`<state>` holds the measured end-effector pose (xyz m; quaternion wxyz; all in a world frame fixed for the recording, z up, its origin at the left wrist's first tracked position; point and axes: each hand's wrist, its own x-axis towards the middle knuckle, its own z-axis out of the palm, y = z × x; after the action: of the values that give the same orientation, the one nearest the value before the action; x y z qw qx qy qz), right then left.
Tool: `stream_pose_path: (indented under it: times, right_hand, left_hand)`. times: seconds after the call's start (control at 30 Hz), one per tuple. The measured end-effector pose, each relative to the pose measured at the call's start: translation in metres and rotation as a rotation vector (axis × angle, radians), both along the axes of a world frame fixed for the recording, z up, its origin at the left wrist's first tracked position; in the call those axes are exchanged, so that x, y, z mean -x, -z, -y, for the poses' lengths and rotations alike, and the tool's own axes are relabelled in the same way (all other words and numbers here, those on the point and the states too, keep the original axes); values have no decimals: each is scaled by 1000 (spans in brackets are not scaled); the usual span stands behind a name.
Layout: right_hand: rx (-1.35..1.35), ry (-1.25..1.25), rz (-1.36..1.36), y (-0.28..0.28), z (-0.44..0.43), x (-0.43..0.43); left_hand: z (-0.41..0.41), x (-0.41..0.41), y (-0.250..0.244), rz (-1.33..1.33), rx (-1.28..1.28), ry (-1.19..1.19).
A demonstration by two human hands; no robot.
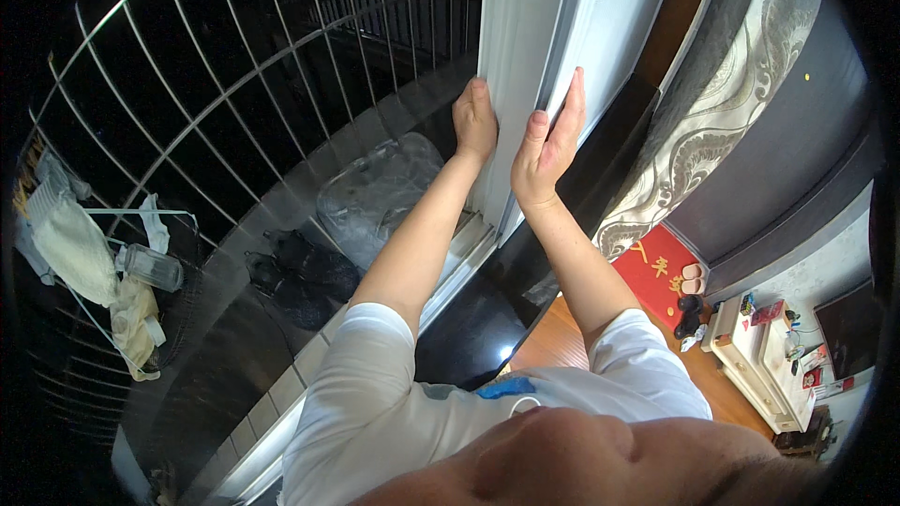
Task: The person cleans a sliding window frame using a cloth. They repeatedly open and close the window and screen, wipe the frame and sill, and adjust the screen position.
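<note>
Two white window sashes [524, 35] stand upright and overlapped before me. My left hand [476, 119] is on the outer side, curled at the sash edge with its thumb pointing up; the frame partly hides its fingers. On the room side, my right hand [548, 144] lies flat along the edge of the inner sash [605, 21], fingers straight and thumb apart. It holds nothing. Below the hands runs the white window track [450, 281], along a dark glossy sill [471, 337].
Outside, curved metal security bars [260, 67] enclose a ledge with a clear plastic bag [380, 190] and dark shoes [302, 274]. Laundry [74, 246] and a glass jar [151, 267] are at far left. Indoors are a patterned curtain [703, 133], red mat [654, 274] and white cabinet [756, 365].
</note>
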<state>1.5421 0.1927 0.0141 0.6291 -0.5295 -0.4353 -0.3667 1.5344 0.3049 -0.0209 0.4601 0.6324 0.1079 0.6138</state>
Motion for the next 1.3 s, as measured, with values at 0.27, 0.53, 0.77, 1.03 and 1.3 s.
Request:
stream_pose_path:
  times: [0.27, 0.53, 0.77, 1.03, 1.3]
  right_hand:
    - [6, 14, 17, 2, -1, -1]
    - [17, 100, -24, 1, -3, 3]
    - [29, 177, 30, 2, -3, 1]
    - [31, 94, 25, 5, -2, -1]
    - [20, 167, 21, 4, -2, 3]
  left_hand:
    - [7, 4, -4, -4, -20, -6]
    - [4, 6, -3, -67, 9, 25]
    - [7, 10, -5, -41, -17, 39]
    - [12, 38, 0, 40, -22, 50]
    - [13, 61, 2, 64, -65, 3]
